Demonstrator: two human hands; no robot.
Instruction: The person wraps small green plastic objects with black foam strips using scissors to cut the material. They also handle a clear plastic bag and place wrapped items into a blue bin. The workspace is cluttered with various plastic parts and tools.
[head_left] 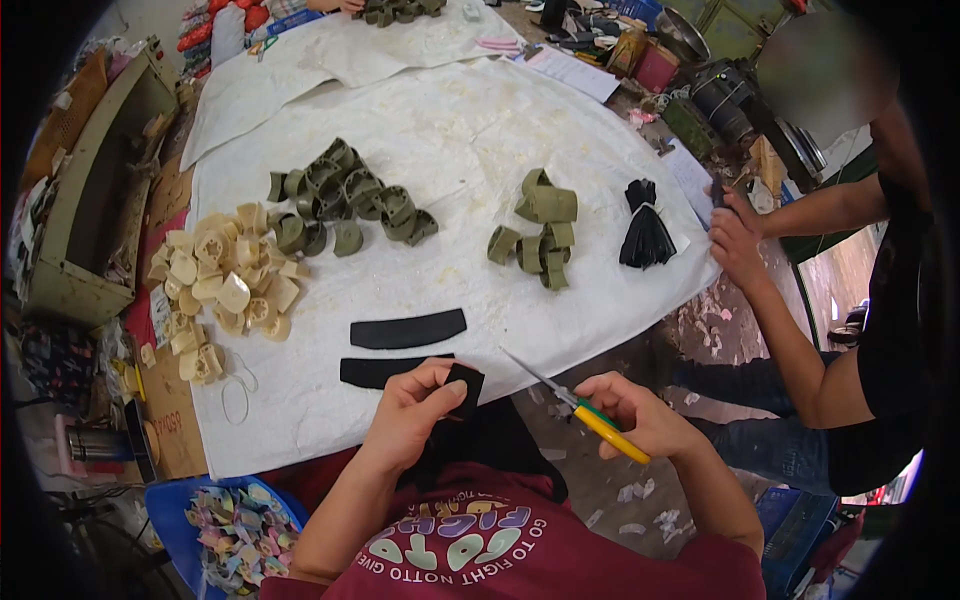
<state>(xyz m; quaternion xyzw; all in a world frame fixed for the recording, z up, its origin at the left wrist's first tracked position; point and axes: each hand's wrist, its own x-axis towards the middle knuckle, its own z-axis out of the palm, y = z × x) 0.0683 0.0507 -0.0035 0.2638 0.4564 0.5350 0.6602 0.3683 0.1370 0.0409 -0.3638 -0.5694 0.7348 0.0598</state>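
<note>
My left hand (412,412) pinches a small black strip (467,386) between thumb and fingers at the table's near edge. In my right hand (650,418) is a pair of scissors (612,434) with yellow and green handles; the blades point up and left, apart from the strip. One curved black fabric-like piece (408,328) lies flat on the white-covered table (310,400). Below it rests a second black piece (372,371), partly hidden by my left hand. Farther right sits a tied bundle of thin black strips (648,232).
Cream plastic parts (232,268) are heaped at the left, with dark green curved parts (345,195) beyond and olive ones (547,205) right of centre. A co-worker's hands (737,238) hold something dark at the right edge. A blue bin (170,515) of colourful scraps stands lower left.
</note>
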